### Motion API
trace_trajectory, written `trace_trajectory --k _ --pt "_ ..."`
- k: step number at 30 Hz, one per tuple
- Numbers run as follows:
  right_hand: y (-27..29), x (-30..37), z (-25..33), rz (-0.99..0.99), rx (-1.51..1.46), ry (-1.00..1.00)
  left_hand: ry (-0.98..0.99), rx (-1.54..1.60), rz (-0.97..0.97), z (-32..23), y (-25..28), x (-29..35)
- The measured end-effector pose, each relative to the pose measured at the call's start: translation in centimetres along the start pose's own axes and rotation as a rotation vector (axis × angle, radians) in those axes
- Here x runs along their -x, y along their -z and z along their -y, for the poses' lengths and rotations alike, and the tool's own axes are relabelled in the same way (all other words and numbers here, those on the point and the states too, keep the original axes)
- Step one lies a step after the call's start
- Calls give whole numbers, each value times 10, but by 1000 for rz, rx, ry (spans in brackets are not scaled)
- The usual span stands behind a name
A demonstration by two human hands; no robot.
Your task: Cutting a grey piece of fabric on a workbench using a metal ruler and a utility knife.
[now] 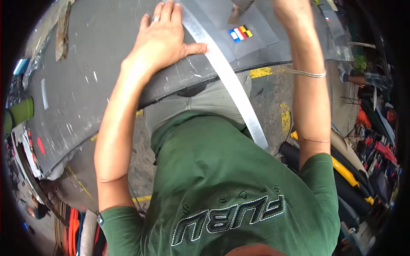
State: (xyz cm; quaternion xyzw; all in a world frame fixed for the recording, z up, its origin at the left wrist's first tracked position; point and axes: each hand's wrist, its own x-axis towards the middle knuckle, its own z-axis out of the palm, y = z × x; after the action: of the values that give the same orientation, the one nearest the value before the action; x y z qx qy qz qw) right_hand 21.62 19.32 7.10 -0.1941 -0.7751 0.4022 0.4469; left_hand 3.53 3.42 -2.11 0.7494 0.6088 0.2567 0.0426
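Observation:
My left hand (164, 36) lies on the dark grey table with its fingers stretched out and the thumb spread to the side. Its thumb tip presses on a long metal straightedge (237, 87), which runs from the table's far side past the near edge toward my body. Right of the straightedge lies a thin greyish plastic sheet (260, 32) with a small multicoloured patch (240, 33) on it. My right hand (294, 13) is above the sheet's right side, cut off by the top of the picture. Its fingers are out of sight, so what it holds cannot be told.
A worn wooden stick (62, 32) lies on the far left of the table (106, 55). A green roll (21, 112) is at its left edge. Dark and yellow rolls (344, 170) lie on the floor at right, near piled coloured material (380, 149). Another person's leg (356, 80) shows at right.

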Motion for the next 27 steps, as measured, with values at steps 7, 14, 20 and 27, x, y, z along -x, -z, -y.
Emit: trace_trajectory --k 7,14,20,27 --pt "135 45 6 -512 -603 -503 218 -254 107 -3 -20 -8" --pt "83 201 22 -400 -1202 -625 254 -225 155 -9 -10 -8" --pt "36 228 61 -54 320 -878 236 -200 162 -4 2 -6" --pt "-2 254 64 40 377 -836 200 -202 112 7 19 16"
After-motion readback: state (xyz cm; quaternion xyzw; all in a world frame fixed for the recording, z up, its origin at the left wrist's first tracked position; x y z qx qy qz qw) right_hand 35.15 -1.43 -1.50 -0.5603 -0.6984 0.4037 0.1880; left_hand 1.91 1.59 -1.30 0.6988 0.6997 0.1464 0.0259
